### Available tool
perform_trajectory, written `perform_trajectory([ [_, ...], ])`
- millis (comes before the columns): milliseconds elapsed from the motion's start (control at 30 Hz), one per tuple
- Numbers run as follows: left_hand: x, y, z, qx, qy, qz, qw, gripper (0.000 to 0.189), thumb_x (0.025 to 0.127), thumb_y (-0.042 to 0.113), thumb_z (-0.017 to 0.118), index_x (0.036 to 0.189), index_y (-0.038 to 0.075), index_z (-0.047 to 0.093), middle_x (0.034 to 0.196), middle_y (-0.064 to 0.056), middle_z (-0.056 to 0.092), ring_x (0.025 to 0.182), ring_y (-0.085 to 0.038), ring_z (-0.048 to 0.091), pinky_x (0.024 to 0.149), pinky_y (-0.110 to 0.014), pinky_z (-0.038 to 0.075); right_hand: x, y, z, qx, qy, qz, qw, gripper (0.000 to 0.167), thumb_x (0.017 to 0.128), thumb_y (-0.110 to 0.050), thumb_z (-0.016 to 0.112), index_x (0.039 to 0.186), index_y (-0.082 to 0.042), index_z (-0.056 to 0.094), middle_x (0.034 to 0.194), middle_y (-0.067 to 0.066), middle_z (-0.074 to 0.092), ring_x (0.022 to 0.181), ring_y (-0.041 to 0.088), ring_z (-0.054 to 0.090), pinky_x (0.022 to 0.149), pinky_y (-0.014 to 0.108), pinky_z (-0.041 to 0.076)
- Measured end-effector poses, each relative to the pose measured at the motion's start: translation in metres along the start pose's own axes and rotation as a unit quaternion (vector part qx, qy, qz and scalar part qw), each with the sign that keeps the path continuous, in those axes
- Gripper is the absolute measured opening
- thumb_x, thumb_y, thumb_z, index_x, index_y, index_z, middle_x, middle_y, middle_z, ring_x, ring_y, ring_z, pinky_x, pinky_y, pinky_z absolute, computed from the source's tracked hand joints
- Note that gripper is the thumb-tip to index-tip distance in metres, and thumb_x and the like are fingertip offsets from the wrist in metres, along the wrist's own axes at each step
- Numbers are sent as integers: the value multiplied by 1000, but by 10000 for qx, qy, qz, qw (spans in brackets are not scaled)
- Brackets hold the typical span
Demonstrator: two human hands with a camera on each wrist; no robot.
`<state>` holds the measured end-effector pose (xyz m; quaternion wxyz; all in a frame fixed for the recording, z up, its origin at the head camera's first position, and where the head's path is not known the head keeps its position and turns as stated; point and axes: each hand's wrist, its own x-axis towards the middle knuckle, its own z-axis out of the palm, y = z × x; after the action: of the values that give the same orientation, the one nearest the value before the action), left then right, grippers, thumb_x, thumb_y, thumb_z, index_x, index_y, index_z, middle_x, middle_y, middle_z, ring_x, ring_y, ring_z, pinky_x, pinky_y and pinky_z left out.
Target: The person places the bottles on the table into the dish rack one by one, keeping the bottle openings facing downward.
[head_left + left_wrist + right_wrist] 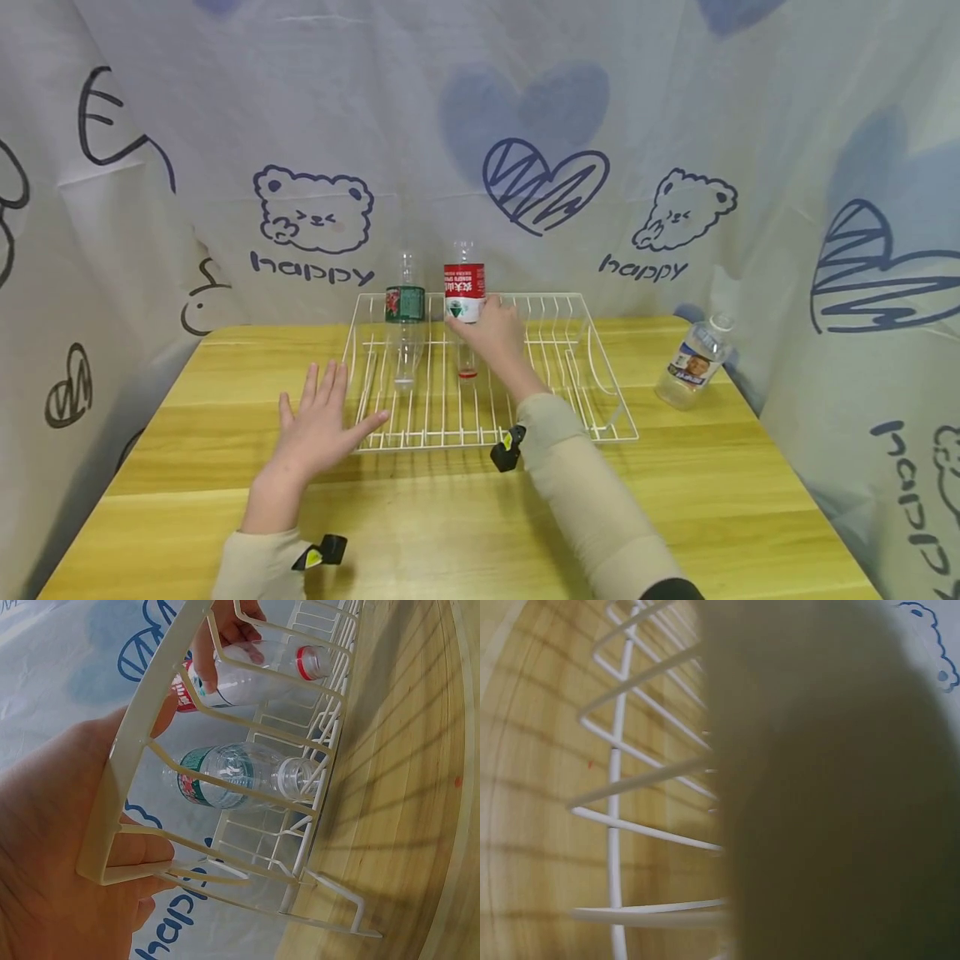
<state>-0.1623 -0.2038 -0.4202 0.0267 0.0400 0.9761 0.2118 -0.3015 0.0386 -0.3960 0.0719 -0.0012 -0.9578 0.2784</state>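
Head view: The red-labelled bottle (pixel 465 287) is upside down over the white wire rack (pixel 420 447), its neck toward the wires. The right hand (pixel 495 333) grasps it, thumb on one side and fingers on the other. Beside it the green-labelled bottle (pixel 405 304) stands neck-down in the rack, with no hand on it. The clear bottle with a picture label (pixel 692 367) stands neck-up on the table (pixel 420 525), outside the rack. The left hand (pixel 318 429) holds nothing, fingers spread at the rack's near left corner. The work thus appears partway along: one bottle placed, one being set, one left.

Left wrist view: The right hand's fingers close round the red-labelled bottle; whether its neck bears on the wires cannot be told. The left hand lies beyond the rack's rail; contact is unclear.

Right wrist view: A blurred sleeve (pixel 817 795) hides the right hand and bottle, so this view does not show the grip.
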Motion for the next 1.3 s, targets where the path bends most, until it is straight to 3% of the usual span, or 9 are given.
perform_trajectory([
  [400, -1, 1, -2, -30, -20, 5, 10000, 105, 89, 74, 40, 156, 3, 1, 164, -19, -5, 150, -39, -18, 109, -72, -19, -1, 4, 10, -118, -65, 62, 9999, 74, 81, -68, 62, 115, -3, 54, 91, 9, 60, 85, 23, 54, 62, 29, 46],
  [667, 0, 2, -2, -41, -49, -2, 10000, 105, 89, 74, 40, 156, 3, 1, 164, -17, -6, 149, -38, -20, 109, -71, -19, 0, 6, 14, -229, -51, 98, 9997, 82, 81, -71, 59, 122, -1, 53, 97, 11, 61, 92, 25, 55, 74, 36, 51],
  [1300, -2, 0, -1, -49, -42, -25, 10000, 108, 88, 77, 38, 156, 4, -1, 164, -16, -7, 149, -38, -20, 109, -71, -20, -2, 10, 18, -431, -215, 191, 9987, 78, 82, -66, 62, 126, -3, 47, 114, 14, 56, 108, 28, 50, 85, 42, 51],
])
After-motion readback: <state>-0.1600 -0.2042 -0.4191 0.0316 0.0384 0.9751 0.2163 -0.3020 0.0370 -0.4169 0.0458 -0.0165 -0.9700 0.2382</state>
